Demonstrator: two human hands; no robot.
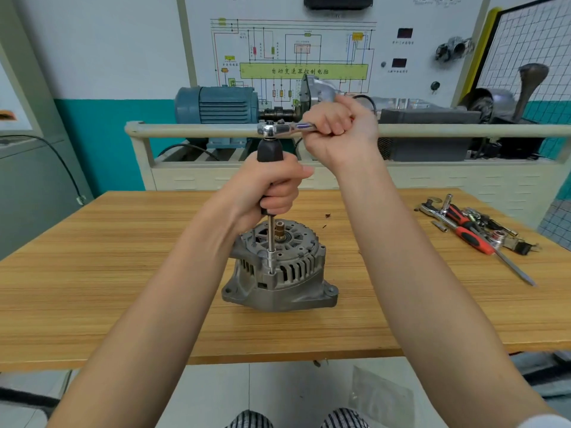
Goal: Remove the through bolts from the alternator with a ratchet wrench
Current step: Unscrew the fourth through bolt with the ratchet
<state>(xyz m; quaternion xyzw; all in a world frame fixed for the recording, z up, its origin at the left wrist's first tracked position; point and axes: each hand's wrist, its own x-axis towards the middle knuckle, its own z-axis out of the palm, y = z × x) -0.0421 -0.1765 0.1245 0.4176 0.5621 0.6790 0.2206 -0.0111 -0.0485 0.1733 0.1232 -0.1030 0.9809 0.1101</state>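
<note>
Wooden worktop point(123, 273) spanning the view beneath both raised arms. Beyond it, behind the two grips, a cream rail and a training rig carrying a blue-grey electric motor point(216, 105), backed by a white wiring-diagram board point(293, 57).

Grey cast alternator point(278, 270) standing on the worktop, directly below the left grip, slotted housing facing up with a brass-coloured shaft end at its centre.

Left hand point(272, 186) wrapped as a closed grip round a black extension handle point(269, 151), held upright above the alternator. From under this grip, a thin steel shaft point(271, 234) running straight down to a socket seated on a through bolt point(271, 272) at the near edge of the housing; bolt head itself hidden by the socket.

Right hand point(340, 131), higher and just right of the left grip, curled tight round the handle of a chrome ratchet wrench point(287, 128). Wrench lying level, its head sitting on top of the black handle, immediately above the left grip.

Well to the right of both grips, a loose pile of tools on the worktop: a red-and-black screwdriver point(472, 236) pointing toward the near edge, a second ratchet point(432, 210), assorted sockets and bits too small to tell apart.

Checked trouser knees at the bottom edge, far below the grips.
</note>
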